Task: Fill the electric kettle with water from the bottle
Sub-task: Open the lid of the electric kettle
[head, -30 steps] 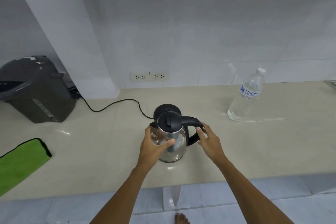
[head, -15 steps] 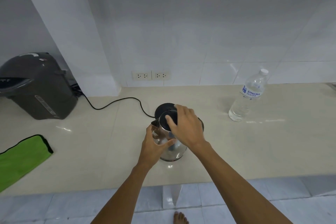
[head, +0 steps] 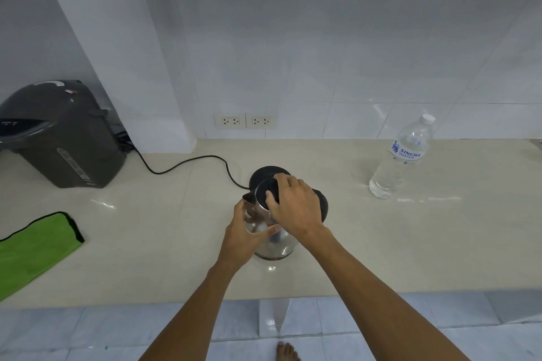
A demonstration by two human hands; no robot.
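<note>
A steel electric kettle [head: 274,246] with a black lid and handle stands on the beige counter [head: 410,243], just in front of its black round base [head: 265,173]. My left hand [head: 245,231] wraps the kettle's left side below the spout. My right hand [head: 294,208] lies on top of the kettle, fingers gripping the black lid, and hides most of the lid and handle. A clear plastic water bottle [head: 401,158] with a white cap and a blue label stands upright, capped, at the right, well away from both hands.
A dark grey hot-water dispenser [head: 61,135] stands at the back left, with a black cord [head: 187,163] running to the kettle base. A green cloth [head: 32,249] lies at the left edge. Two wall sockets [head: 245,121] sit behind. A bare foot [head: 286,352] shows on the tiled floor.
My right hand left the handle side and came onto the kettle's lid, fingers now curled over it. My left hand has stayed on the kettle's body.
</note>
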